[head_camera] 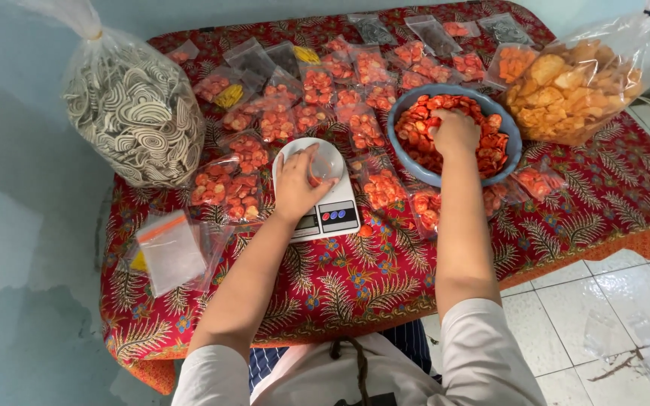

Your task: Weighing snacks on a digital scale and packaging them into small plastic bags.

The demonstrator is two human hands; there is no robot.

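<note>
My left hand (pixel 299 183) holds a small clear zip bag (pixel 325 162) with a few red crackers in it on top of a white kitchen scale (pixel 330 213). My right hand (pixel 454 132) is down in a blue bowl (pixel 403 111) full of red-orange crackers (pixel 490 146), fingers closed among them. Several filled small bags of red crackers (pixel 317 98) lie spread over the table behind and beside the scale.
A red patterned cloth (pixel 370 278) covers the table. A big clear sack of white spiral crackers (pixel 135 113) stands at the left, a sack of orange chips (pixel 573 86) at the right. Empty zip bags (pixel 168 252) lie near the front left. Tiled floor (pixel 626 301) is to the right.
</note>
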